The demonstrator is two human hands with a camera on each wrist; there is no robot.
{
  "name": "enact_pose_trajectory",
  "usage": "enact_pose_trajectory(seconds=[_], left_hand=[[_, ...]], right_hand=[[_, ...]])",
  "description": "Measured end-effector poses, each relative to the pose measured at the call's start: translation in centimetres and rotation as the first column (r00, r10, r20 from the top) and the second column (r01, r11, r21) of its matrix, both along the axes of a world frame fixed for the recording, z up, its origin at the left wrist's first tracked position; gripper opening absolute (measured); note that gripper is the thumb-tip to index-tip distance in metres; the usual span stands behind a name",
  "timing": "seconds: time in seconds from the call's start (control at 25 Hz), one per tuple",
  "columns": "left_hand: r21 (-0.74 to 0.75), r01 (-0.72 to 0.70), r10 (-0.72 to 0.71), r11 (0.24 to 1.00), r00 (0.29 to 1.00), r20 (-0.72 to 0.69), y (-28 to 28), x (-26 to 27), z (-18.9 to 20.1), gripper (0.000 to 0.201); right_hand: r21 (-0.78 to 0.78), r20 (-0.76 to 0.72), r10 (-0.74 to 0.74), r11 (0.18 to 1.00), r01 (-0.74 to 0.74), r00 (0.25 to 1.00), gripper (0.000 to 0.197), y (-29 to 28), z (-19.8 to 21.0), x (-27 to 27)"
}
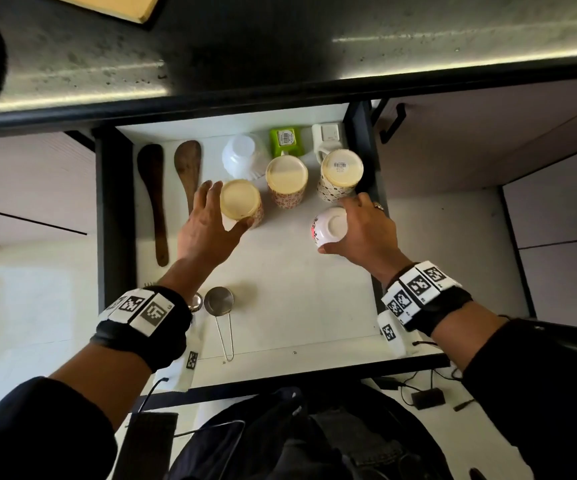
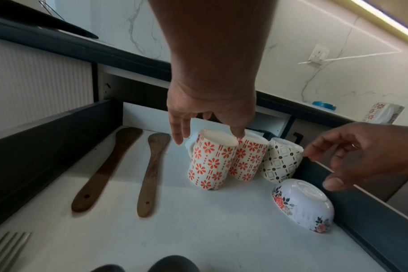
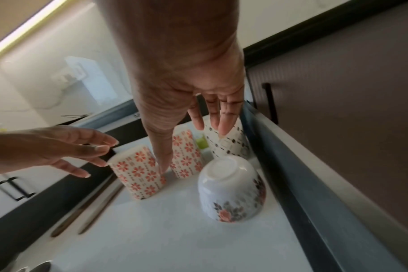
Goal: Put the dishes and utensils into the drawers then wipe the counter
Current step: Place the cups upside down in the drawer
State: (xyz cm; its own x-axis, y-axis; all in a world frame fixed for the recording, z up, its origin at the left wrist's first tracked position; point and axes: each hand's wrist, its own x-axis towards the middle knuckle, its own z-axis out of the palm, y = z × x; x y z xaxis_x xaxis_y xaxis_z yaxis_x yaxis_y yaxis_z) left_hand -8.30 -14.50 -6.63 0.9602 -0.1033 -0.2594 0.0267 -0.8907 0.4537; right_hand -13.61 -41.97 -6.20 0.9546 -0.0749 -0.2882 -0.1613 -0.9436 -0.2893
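Note:
The open drawer (image 1: 297, 306) has a white floor. An upside-down orange-flower mug (image 1: 240, 202) stands on it, with my left hand (image 1: 228, 204) spread over its base, fingers straight and one fingertip touching the rim. A second orange-flower mug (image 1: 286, 180) and a black-patterned mug (image 1: 340, 174) stand upside down behind it. An upside-down floral bowl (image 1: 328, 226) sits near the right wall. My right hand (image 1: 340, 225) hovers just above this bowl (image 3: 231, 187) with fingers extended, apart from it in the left wrist view.
Two wooden spatulas (image 1: 153, 199) (image 1: 188, 171) lie along the drawer's left side. A white bowl (image 1: 242, 155), a green box (image 1: 285, 140) and a white mug (image 1: 328, 140) sit at the back. A metal measuring cup (image 1: 218, 301) and a fork (image 2: 7, 248) lie at the front. The dark counter (image 1: 280, 46) overhangs.

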Motion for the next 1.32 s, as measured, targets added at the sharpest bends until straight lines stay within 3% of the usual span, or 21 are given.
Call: enact_pose_trajectory(seconds=[0.2,0.44,0.68,0.88,1.08,1.32], left_hand=[[-0.052,0.068,-0.069,0.996,0.998,-0.016,4.3,-1.3,2.7,0.056],[-0.022,0.058,-0.058,0.998,0.998,0.014,14.3,-3.9,6.2,0.056],[-0.107,-0.094,0.109,0.990,0.984,0.142,32.4,-8.6,8.0,0.049],[-0.056,-0.241,0.247,0.969,0.951,0.184,50.3,-11.6,8.9,0.054],[-0.101,-0.267,0.283,0.958,0.931,0.231,60.5,-9.2,11.8,0.058],[-0.112,-0.272,0.292,0.956,0.926,0.239,66.2,-2.0,12.0,0.051]], right_hand=[[0.125,0.146,0.096,0.986,-0.114,0.985,0.077,3.4,4.1,0.0],[0.308,0.261,0.186,0.914,-0.265,0.947,0.056,17.5,6.5,0.6],[0.315,0.328,0.277,0.869,-0.381,0.903,0.046,35.3,8.5,1.1],[0.317,0.371,0.327,0.835,-0.450,0.869,0.052,52.0,10.0,2.3],[0.400,0.431,0.333,0.763,-0.508,0.839,0.042,63.1,10.8,6.9],[0.434,0.478,0.321,0.723,-0.537,0.818,0.031,72.2,11.2,16.0]])
